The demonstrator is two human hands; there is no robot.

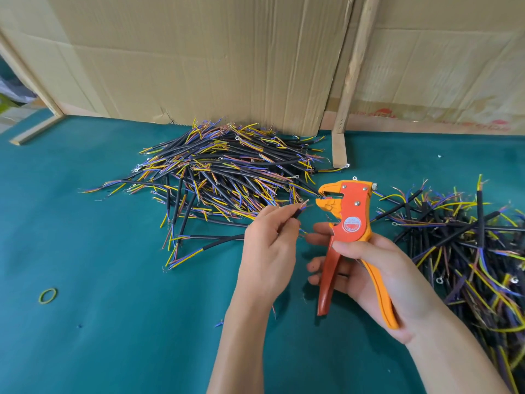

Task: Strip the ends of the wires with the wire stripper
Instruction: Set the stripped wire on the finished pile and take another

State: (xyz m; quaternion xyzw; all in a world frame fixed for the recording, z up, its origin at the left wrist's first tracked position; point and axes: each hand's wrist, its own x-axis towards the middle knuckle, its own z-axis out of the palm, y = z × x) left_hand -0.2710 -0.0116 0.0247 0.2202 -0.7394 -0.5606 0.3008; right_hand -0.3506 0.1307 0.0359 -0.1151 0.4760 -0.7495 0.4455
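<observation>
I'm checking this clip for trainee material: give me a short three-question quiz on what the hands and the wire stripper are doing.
1. True or false: the right hand grips the wire stripper by its handles.
2. What does the left hand pinch? A) a rubber band B) a short black cable C) nothing
3. Fill in: the bigger wire pile lies on the ____ table cover, in front of the cardboard.

Key: 1 true; 2 B; 3 green.
</observation>
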